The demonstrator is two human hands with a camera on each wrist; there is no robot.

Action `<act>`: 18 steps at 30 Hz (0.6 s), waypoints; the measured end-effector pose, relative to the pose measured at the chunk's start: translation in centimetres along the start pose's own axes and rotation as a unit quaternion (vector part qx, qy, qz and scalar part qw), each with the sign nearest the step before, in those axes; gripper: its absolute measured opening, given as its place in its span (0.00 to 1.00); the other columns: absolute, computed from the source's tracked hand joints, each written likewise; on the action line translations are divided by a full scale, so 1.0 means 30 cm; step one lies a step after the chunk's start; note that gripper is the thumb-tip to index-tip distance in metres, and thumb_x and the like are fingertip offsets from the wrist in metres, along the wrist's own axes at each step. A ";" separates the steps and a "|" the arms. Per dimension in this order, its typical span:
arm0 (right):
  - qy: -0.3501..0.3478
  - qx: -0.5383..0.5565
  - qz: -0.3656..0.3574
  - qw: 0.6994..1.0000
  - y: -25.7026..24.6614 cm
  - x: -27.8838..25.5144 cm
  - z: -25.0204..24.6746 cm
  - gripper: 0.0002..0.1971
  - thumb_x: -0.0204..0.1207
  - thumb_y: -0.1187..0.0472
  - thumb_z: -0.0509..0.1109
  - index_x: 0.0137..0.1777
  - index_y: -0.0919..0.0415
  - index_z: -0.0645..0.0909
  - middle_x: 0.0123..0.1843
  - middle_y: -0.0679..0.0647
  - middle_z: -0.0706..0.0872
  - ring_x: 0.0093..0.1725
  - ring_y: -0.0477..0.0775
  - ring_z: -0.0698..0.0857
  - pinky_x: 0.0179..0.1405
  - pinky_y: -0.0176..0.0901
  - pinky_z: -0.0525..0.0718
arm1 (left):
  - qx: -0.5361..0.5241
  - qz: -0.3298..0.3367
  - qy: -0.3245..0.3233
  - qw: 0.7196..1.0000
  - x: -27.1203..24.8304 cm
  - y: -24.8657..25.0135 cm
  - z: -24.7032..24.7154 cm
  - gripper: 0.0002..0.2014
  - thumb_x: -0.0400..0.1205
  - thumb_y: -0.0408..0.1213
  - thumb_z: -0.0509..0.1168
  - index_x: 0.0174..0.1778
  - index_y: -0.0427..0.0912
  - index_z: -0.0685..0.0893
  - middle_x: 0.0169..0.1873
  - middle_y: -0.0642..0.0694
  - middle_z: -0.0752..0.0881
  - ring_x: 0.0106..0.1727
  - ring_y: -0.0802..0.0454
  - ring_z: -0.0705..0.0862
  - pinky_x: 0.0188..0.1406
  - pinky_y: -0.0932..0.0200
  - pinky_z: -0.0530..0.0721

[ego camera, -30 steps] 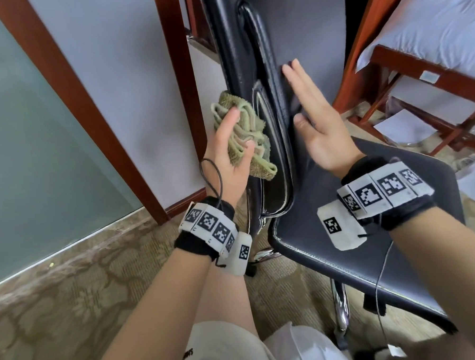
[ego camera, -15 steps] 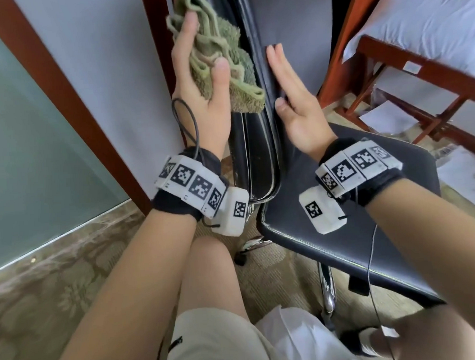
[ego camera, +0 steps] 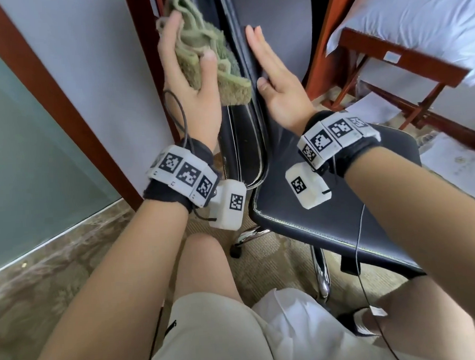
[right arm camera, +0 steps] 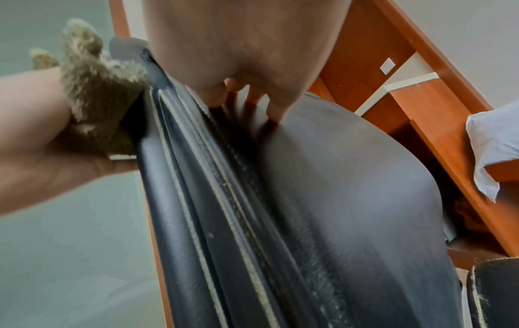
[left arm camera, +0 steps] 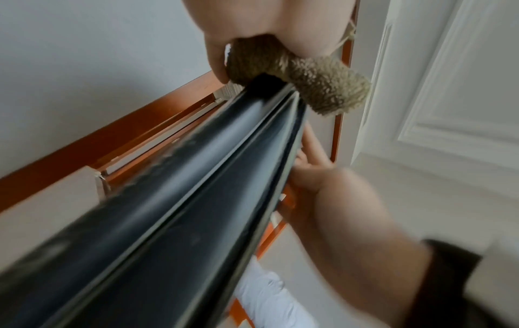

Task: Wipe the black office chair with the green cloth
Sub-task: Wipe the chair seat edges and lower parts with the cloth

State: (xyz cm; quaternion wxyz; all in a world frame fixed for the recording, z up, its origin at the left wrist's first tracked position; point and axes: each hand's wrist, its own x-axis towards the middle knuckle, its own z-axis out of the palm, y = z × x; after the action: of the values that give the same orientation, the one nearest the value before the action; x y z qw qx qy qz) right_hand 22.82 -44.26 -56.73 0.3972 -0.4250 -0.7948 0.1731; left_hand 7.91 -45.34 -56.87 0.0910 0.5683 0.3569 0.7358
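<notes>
The black office chair (ego camera: 329, 219) stands side-on before me, its backrest (ego camera: 240, 50) rising between my hands. My left hand (ego camera: 189, 64) grips the bunched green cloth (ego camera: 210, 57) and presses it against the back side of the backrest edge (left arm camera: 196, 199). The cloth (left arm camera: 306, 82) bulges out past the rim; from the right wrist the cloth (right arm camera: 95, 97) shows left of the stitched edge. My right hand (ego camera: 272, 76) lies flat with straight fingers against the front of the backrest (right arm camera: 351, 177).
A grey wall with red-brown wooden frames (ego camera: 47, 88) is close on the left. A wooden bed frame (ego camera: 406, 58) with white bedding (ego camera: 415, 16) stands to the right. Patterned carpet (ego camera: 43, 272) covers the floor; my knees (ego camera: 202, 264) are just below the seat.
My left hand carried the cloth up the backrest edge from mid-height to high up. The right hand stayed flat on the backrest front.
</notes>
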 end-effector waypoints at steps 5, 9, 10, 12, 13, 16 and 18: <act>-0.019 -0.018 -0.028 0.999 0.022 0.004 -0.018 0.29 0.82 0.70 0.52 0.82 0.64 0.51 0.84 0.63 0.50 0.83 0.61 0.49 0.81 0.47 0.51 | -0.016 0.047 0.031 0.998 0.088 0.016 0.030 0.21 0.82 0.29 0.59 0.70 0.27 0.66 0.67 0.31 0.72 0.73 0.42 0.71 0.76 0.47 0.68; -0.004 -0.008 -0.027 1.000 0.031 0.009 0.002 0.29 0.81 0.72 0.51 0.82 0.63 0.52 0.84 0.62 0.50 0.83 0.60 0.48 0.82 0.46 0.49 | -0.005 0.024 0.019 1.000 -0.004 -0.042 0.029 0.22 0.82 0.30 0.61 0.71 0.38 0.63 0.67 0.44 0.70 0.71 0.58 0.70 0.75 0.56 0.67; -0.002 -0.005 -0.027 1.000 0.032 0.012 0.009 0.30 0.80 0.72 0.51 0.82 0.62 0.51 0.84 0.62 0.50 0.83 0.60 0.48 0.82 0.44 0.48 | -0.001 0.009 0.013 1.000 -0.036 -0.061 0.023 0.22 0.82 0.31 0.61 0.71 0.39 0.63 0.68 0.46 0.70 0.71 0.62 0.70 0.75 0.57 0.67; 0.001 0.000 -0.018 1.000 0.030 0.016 0.018 0.32 0.79 0.75 0.50 0.83 0.61 0.51 0.84 0.60 0.49 0.83 0.59 0.47 0.81 0.42 0.47 | 0.009 -0.026 0.004 1.000 -0.101 -0.090 0.013 0.22 0.81 0.33 0.61 0.71 0.42 0.64 0.68 0.50 0.70 0.71 0.66 0.70 0.74 0.59 0.67; 0.002 0.003 -0.012 1.000 0.028 0.018 0.019 0.33 0.77 0.76 0.50 0.83 0.60 0.51 0.84 0.59 0.49 0.83 0.58 0.47 0.81 0.40 0.46 | 0.014 -0.042 0.000 0.999 -0.132 -0.100 0.009 0.22 0.81 0.34 0.61 0.71 0.43 0.64 0.68 0.52 0.70 0.71 0.68 0.69 0.74 0.62 0.67; 0.004 0.008 -0.006 1.000 0.022 0.017 0.019 0.35 0.75 0.78 0.50 0.83 0.59 0.51 0.85 0.59 0.49 0.83 0.57 0.46 0.80 0.38 0.44 | 0.007 -0.074 -0.013 0.997 -0.192 -0.118 0.004 0.22 0.81 0.36 0.61 0.71 0.47 0.65 0.68 0.55 0.70 0.71 0.70 0.69 0.72 0.64 0.67; 0.009 0.007 -0.009 1.000 0.016 0.015 0.019 0.35 0.75 0.79 0.50 0.82 0.60 0.52 0.84 0.60 0.49 0.83 0.57 0.47 0.80 0.36 0.44 | 0.007 -0.079 -0.017 0.997 -0.192 -0.117 0.000 0.21 0.81 0.37 0.61 0.70 0.50 0.65 0.68 0.53 0.72 0.71 0.62 0.73 0.72 0.62 0.68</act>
State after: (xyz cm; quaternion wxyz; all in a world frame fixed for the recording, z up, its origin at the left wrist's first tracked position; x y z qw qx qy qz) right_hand 22.49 -43.58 -57.17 0.4091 -0.4167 -0.7934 0.1715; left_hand 8.89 -45.89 -63.52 0.1507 0.5510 0.4048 0.7141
